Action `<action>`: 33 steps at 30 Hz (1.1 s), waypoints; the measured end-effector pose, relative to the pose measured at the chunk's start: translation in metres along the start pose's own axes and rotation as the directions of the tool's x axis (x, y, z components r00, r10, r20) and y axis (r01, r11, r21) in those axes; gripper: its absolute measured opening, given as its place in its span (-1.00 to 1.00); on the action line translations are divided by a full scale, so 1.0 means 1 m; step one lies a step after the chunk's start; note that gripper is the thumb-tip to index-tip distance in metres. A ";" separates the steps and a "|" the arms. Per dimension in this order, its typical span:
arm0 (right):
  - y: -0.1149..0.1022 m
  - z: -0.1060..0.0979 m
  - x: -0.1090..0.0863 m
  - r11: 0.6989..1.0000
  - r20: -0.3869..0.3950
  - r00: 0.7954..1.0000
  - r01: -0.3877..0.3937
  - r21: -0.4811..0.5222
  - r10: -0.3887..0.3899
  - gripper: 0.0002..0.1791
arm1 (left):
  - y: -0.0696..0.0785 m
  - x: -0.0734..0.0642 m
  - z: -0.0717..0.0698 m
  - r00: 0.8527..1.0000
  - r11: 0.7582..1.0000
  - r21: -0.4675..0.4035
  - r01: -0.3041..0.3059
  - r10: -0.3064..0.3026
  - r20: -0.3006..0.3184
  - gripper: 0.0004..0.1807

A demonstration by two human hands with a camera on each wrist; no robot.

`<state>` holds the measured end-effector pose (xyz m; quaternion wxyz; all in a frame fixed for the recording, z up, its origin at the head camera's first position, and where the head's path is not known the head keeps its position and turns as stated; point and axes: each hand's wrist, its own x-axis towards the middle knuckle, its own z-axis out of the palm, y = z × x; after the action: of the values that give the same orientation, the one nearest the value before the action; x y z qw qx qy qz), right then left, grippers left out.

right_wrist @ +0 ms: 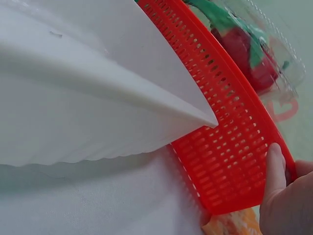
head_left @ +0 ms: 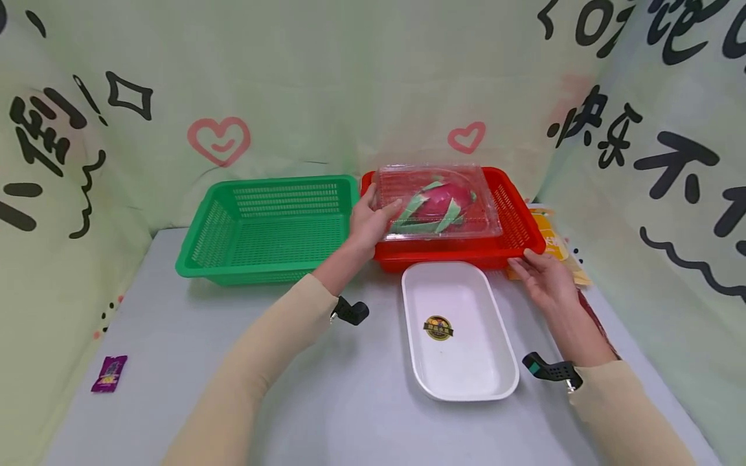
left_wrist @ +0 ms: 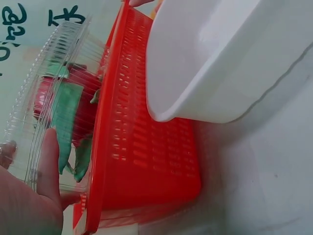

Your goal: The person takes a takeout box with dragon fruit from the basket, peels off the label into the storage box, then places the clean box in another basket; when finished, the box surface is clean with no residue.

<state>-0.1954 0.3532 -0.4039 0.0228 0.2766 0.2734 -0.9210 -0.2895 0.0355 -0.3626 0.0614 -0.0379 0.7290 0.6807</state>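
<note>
My left hand grips the left side of a clear plastic box, its thumb lying along the near edge. Inside the box shows a dragon fruit, pink with green leaf tips. The box sits over the red basket, overlapping its left and middle part. At the basket's front right corner, my right hand pinches the rim, with the thumb on the outer wall in the right wrist view. Right in front of the basket lies a white tray with a round black and gold sticker.
A green basket stands to the left of the red one. An orange-yellow packet lies partly hidden behind the red basket's right end. A small purple packet rests at the table's left. Cloth walls with drawings enclose the table.
</note>
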 end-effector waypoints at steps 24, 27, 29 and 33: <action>0.004 -0.001 0.000 0.997 -0.004 0.999 0.032 -0.065 -0.032 -0.31 | -0.019 0.019 0.042 0.994 0.994 0.002 0.111 -0.111 0.007 -0.16; 0.003 -0.002 0.000 0.998 -0.008 0.999 0.032 -0.052 -0.032 -0.32 | -0.022 0.021 0.044 0.993 0.993 0.008 0.121 -0.121 0.010 -0.15; 0.002 -0.003 0.000 0.999 -0.005 1.000 0.029 -0.043 -0.029 -0.33 | -0.023 0.022 0.046 0.992 0.992 0.003 0.127 -0.127 0.010 -0.15; 0.001 -0.004 0.000 0.999 0.002 1.000 0.031 -0.044 -0.031 -0.37 | -0.025 0.024 0.049 0.992 0.992 -0.017 0.123 -0.123 0.008 -0.17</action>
<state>-0.1934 0.3544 -0.4069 0.0147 0.2712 0.2979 -0.9152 -0.3080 0.0829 -0.3943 0.1056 -0.0809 0.7191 0.6821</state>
